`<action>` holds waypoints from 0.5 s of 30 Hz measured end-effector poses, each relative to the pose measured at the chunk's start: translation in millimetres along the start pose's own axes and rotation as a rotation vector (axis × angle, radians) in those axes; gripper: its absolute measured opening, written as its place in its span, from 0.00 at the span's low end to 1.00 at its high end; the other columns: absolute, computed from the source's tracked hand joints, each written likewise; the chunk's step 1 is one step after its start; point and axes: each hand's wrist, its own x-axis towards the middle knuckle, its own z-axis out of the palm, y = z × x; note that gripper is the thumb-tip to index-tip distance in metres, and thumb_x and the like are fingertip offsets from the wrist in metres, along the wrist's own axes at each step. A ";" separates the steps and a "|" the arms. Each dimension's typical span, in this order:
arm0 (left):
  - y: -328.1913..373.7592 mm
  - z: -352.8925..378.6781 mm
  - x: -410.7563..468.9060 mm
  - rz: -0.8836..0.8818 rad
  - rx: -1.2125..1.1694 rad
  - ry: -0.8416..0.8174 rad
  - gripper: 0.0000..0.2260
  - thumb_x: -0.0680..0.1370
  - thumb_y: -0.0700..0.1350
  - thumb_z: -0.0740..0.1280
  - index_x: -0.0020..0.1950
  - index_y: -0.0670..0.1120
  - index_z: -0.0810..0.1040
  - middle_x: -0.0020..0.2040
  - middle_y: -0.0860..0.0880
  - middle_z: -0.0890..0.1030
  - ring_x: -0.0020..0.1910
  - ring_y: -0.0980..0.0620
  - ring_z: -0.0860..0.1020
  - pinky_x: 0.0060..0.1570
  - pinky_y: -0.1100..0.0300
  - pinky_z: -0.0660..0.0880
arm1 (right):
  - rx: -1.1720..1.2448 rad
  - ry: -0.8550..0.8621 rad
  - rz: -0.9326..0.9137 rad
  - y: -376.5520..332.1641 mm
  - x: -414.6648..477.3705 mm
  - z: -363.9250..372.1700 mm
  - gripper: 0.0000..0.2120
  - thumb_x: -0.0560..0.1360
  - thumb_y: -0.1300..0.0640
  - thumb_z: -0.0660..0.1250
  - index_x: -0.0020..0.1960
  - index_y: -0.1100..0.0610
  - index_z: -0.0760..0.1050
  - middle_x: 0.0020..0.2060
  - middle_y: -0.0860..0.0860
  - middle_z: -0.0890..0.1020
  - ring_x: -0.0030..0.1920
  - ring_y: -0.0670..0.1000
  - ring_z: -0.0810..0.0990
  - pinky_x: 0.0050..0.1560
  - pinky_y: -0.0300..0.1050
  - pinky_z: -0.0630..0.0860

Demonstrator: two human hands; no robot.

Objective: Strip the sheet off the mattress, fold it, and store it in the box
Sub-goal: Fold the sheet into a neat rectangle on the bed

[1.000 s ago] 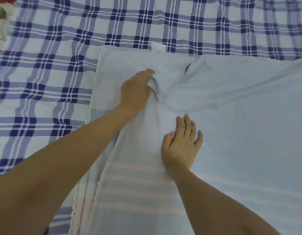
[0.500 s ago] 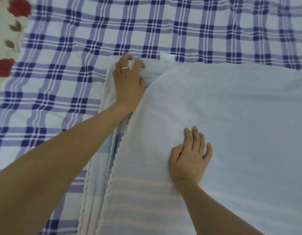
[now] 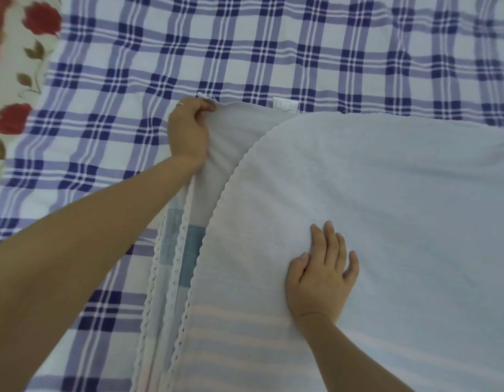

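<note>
- Two bare forearms of yours come in from the bottom edge, the left one from lower left, the right one from lower right.
- Your right hand (image 3: pixel 321 275) lies flat on the sheet (image 3: pixel 386 207), palm down, fingers straight and slightly spread, pressing the top layer and gripping nothing.
- Sheet is pale blue-grey, folded over itself, spread flat across the centre and right, and lies on the plaid cover (image 3: pixel 245 52). Faint pink stripes show on its near part.
- Top layer's left border curves from near centre up toward far right. Lower layers stick out just left of it.
- Lace edges (image 3: pixel 177 264) run along the left side of those layers, several strips side by side, with a blue patch between them.
- Your left hand (image 3: pixel 188 131) is at the sheet's far left corner, fingers curled, pinching the lower layer's corner against the thumb. Ring (image 3: pixel 181 104) on one finger.
- White tag (image 3: pixel 285 104) sits on the sheet's far edge, right of the left hand.
- Plaid cover, blue and white, fills the far and left areas.
- Floral fabric (image 3: pixel 16 80), red flowers on cream, is at the far left, beside the plaid.
</note>
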 end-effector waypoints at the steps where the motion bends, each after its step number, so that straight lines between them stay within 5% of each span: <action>1: -5.0 0.0 4.8 -0.025 0.013 -0.004 0.15 0.75 0.33 0.56 0.49 0.41 0.82 0.50 0.50 0.80 0.49 0.56 0.75 0.50 0.80 0.65 | 0.003 0.001 -0.010 0.4 0.7 1.3 0.25 0.73 0.54 0.52 0.69 0.56 0.70 0.70 0.53 0.70 0.70 0.55 0.67 0.71 0.58 0.56; 15: -33.4 16.0 5.4 -0.049 0.131 -0.019 0.14 0.77 0.34 0.54 0.48 0.43 0.80 0.50 0.49 0.81 0.46 0.57 0.74 0.45 0.81 0.62 | -0.020 -0.007 -0.049 4.1 -0.4 3.6 0.25 0.75 0.54 0.51 0.70 0.55 0.69 0.71 0.53 0.69 0.70 0.56 0.68 0.71 0.58 0.56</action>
